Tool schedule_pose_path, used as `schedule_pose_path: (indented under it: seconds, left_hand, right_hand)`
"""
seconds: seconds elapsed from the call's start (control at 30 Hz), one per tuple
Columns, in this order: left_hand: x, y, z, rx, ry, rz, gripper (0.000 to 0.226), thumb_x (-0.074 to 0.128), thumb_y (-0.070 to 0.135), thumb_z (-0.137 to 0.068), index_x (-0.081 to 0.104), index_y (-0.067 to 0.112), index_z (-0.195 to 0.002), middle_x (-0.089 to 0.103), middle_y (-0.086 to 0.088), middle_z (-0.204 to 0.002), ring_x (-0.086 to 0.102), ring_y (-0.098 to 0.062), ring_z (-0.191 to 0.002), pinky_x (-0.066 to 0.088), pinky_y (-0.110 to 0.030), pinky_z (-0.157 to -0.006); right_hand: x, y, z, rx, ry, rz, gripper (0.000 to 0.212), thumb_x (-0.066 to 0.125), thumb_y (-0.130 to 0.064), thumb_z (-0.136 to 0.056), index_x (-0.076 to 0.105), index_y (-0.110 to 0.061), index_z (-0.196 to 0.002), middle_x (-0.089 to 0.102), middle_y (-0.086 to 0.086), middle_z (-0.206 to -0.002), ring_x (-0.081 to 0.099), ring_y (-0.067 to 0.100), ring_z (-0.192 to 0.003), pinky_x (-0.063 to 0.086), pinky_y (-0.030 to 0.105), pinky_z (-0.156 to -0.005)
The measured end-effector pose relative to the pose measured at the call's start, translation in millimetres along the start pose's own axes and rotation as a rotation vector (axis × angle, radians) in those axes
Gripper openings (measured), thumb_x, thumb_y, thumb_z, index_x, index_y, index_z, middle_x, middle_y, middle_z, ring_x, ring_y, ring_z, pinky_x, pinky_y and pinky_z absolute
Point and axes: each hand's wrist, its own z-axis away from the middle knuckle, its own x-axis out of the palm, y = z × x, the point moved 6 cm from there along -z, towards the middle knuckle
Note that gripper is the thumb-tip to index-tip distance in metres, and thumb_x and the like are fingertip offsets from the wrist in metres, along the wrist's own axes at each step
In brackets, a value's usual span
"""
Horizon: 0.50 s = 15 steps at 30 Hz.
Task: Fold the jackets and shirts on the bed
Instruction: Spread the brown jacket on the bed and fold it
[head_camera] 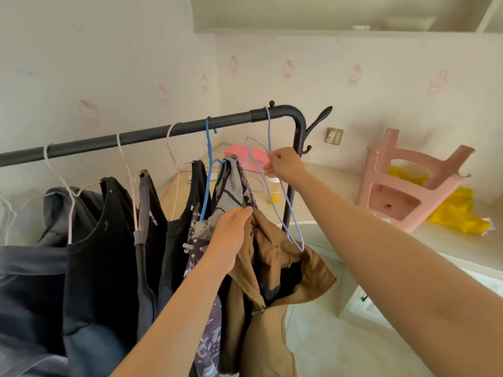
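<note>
1. The left hand (231, 236) is closed round a bunch of fabric at the top of the brown jacket (275, 300), back of the hand up, fingers curled over the cloth.
2. The right hand (285, 165) is raised higher and further right, its thumb and fingertips pinching the wire of the lavender hanger (280, 202) near its neck.
3. The hanger's hook sits over the right end of the black rail (136, 137). Its frame slants down, and its lower tip is at the jacket's hood. Whether that tip is still inside the jacket cannot be told.
4. The jacket hangs from the left hand below the rail's right end, hood open and zip partly undone, just right of the other clothes.
5. Touching it on the left is a grey and purple patterned garment (234, 186) on a blue hanger (208, 164).
6. Further left along the rail hang 3 black tops (109, 227) on pale hangers, then a dark blue-grey garment (30, 268) at the frame's edge.
7. Behind the rail, a pale ledge (340, 191) carries a pink box (245, 156) and a cup with yellow contents (273, 191).
8. On the right, an upturned pink stool (408, 186) rests against crumpled yellow material (457, 210).
</note>
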Motion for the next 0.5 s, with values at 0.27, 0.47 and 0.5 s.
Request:
schedule_pose_path:
  seconds: [0.27,0.47,0.5]
  left_hand:
    - [28,-17,9,0.027,-0.183,-0.127,0.021,0.052,0.026,-0.098,0.061,0.031,-0.080,0.061,0.018,-0.082,0.058,0.003,-0.084,0.042,-0.015,-0.068]
    - [50,-41,6,0.003,-0.299,-0.188,0.015,0.054,0.028,-0.097,0.065,0.030,-0.088,0.066,0.015,-0.090,0.060,0.000,-0.091,0.044,-0.018,-0.076]
    - [53,-45,6,-0.014,-0.313,-0.194,0.014,0.054,0.028,-0.097,0.066,0.028,-0.089,0.067,0.012,-0.091,0.061,-0.004,-0.093,0.044,-0.019,-0.077]
  right_hand:
    - [-52,116,71,0.132,0.024,0.198,0.038,0.034,0.010,-0.087,0.068,-0.003,-0.100,0.067,0.015,-0.088,0.057,0.020,-0.075,0.048,0.026,-0.067]
    - [-58,248,165,0.387,-0.180,0.553,0.045,0.049,0.004,-0.087,0.059,-0.013,-0.128,0.063,0.007,-0.124,0.057,0.025,-0.116,0.041,0.026,-0.095]
    - [-54,268,180,0.423,-0.235,0.543,0.050,0.057,0.000,-0.087,0.055,-0.017,-0.134,0.061,0.005,-0.127,0.056,0.025,-0.117,0.041,0.028,-0.097]
